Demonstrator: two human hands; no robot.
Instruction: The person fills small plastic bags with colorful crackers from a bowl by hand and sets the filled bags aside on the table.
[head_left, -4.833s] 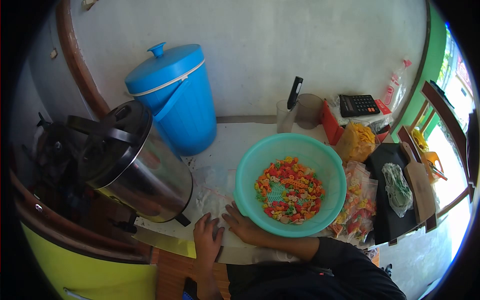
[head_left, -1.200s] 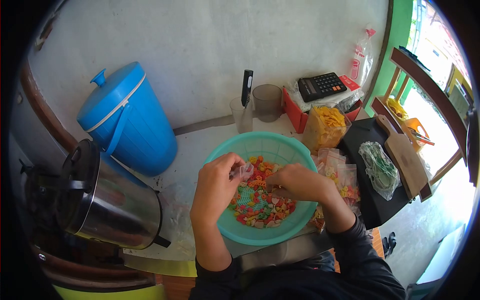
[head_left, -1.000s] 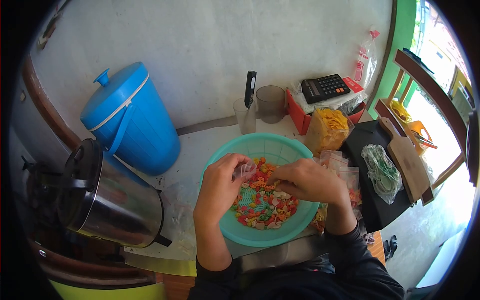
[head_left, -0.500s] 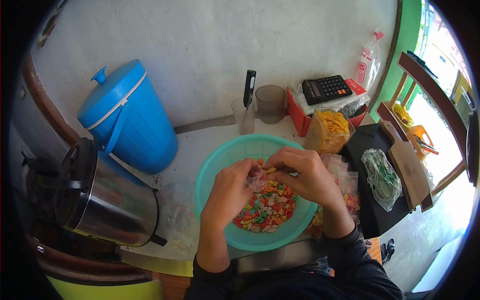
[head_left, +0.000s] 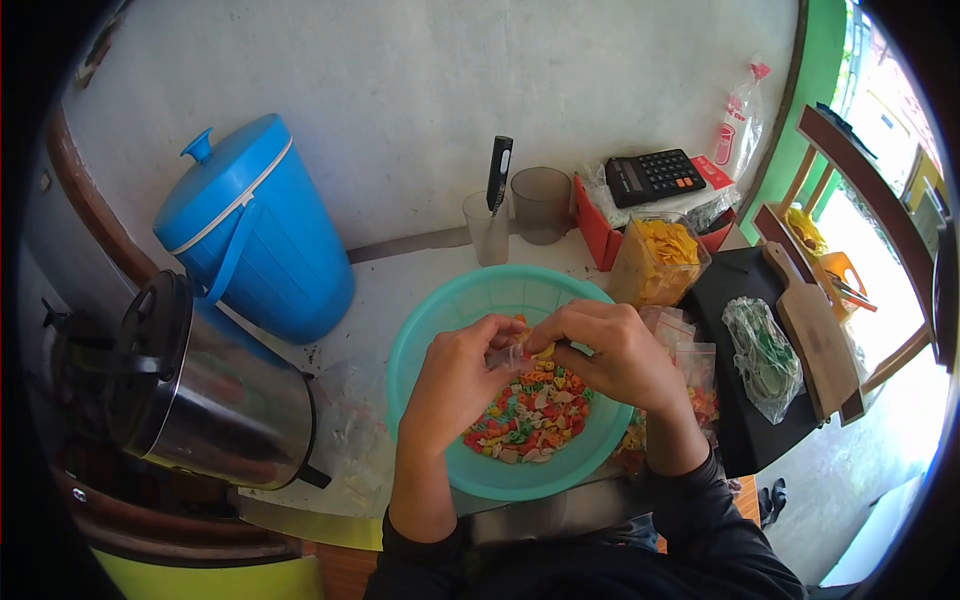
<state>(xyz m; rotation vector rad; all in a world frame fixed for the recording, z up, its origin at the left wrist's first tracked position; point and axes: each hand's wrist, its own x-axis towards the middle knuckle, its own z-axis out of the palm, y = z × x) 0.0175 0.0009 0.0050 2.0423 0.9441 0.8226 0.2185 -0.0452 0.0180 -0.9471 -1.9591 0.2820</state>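
Observation:
Over a turquoise plastic basin (head_left: 408, 335), both of my hands are held close together. My left hand (head_left: 452, 378) is closed on a small clear plastic bag (head_left: 512, 359), its mouth toward the other hand. My right hand (head_left: 622, 352) pinches a few small coloured snack pieces (head_left: 545, 352), a yellow one showing, right beside the bag. Below them, the basin's bottom is covered with loose red, green, orange and pale snack shapes (head_left: 532, 425). Small zip bags (head_left: 695, 362), some with coloured pieces inside, lie by my right forearm.
A blue lidded jug (head_left: 265, 240) and a steel pot (head_left: 235, 390) stand at left. Behind the basin are two cups (head_left: 541, 205), a calculator (head_left: 655, 178) on a red box, and a container of yellow chips (head_left: 660, 262). A cutting board (head_left: 812, 330) lies at right.
My right fingers have shifted slightly at the bag's mouth, and a yellow piece now shows between them. My left hand still grips the bag.

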